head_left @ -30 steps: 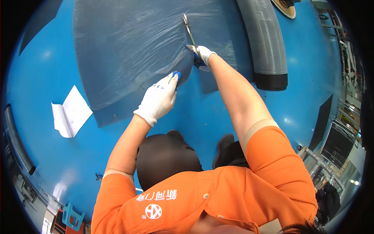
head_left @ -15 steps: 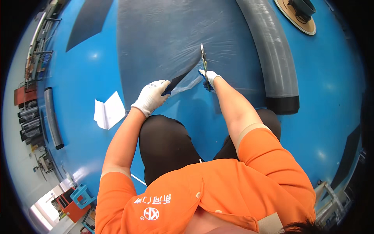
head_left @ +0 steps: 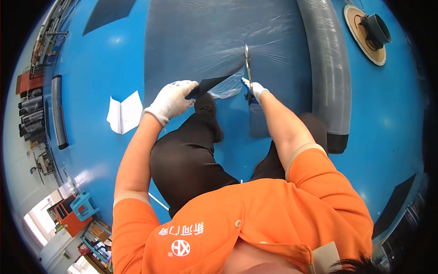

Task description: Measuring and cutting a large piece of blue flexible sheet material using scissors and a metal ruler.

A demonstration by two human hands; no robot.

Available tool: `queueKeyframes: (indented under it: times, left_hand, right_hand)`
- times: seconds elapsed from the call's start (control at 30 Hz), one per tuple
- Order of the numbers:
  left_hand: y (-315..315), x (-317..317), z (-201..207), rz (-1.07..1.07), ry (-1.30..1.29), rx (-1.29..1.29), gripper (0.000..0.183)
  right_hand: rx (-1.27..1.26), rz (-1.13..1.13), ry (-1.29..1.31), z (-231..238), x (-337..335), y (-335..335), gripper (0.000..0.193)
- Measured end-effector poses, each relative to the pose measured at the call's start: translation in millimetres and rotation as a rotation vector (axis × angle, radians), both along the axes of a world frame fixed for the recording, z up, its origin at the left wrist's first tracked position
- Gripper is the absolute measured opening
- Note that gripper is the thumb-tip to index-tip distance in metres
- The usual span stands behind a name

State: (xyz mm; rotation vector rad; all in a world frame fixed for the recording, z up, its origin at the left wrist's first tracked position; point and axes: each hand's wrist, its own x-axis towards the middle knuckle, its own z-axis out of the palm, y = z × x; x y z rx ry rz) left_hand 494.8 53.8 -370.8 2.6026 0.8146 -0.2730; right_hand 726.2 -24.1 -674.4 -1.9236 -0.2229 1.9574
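Observation:
A wide dark grey sheet (head_left: pixel 196 41) covered with clear plastic film (head_left: pixel 226 86) lies on the floor ahead of me. My left hand (head_left: pixel 174 99), in a white glove with blue on the fingers, grips the sheet's near cut edge and lifts it as a black flap (head_left: pixel 214 83). Scissors (head_left: pixel 247 61) are in my right hand (head_left: pixel 258 90), gloved the same way. Their blades point away from me at the inner end of the cut, where the film wrinkles. The sheet's near right part (head_left: pixel 260 123) lies flat beside my right forearm. How far the blades are parted, I cannot tell.
A thick grey film-wrapped roll (head_left: pixel 331 68) lies along the sheet's right side. Beyond it is a round tan board with a black collar (head_left: pixel 378 31). Folded white paper (head_left: pixel 130 114) and a thin roll (head_left: pixel 58 112) lie to the left. My left shoe (head_left: pixel 207 107) is beside the flap.
My left hand has drawn the flap to the left, opening the cut wider. My left leg has shifted, and its shoe now shows. The whole view has turned slightly.

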Motion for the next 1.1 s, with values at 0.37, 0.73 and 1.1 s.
queueKeyframes:
  times: [0.37,0.73,1.1]
  left_hand:
    - [22,-26,0,0.063,-0.094,-0.197,0.040]
    - [57,-44,-21,0.109,-0.185,-0.329,0.042]
    - [61,-37,-10,0.258,-0.165,-0.408,0.037]
  right_hand:
    - [-0.083,-0.252,-0.056,19,-2,13,0.063]
    - [-0.079,-0.194,-0.007,19,-1,16,0.056]
    - [-0.043,-0.176,-0.070,23,-7,16,0.050]
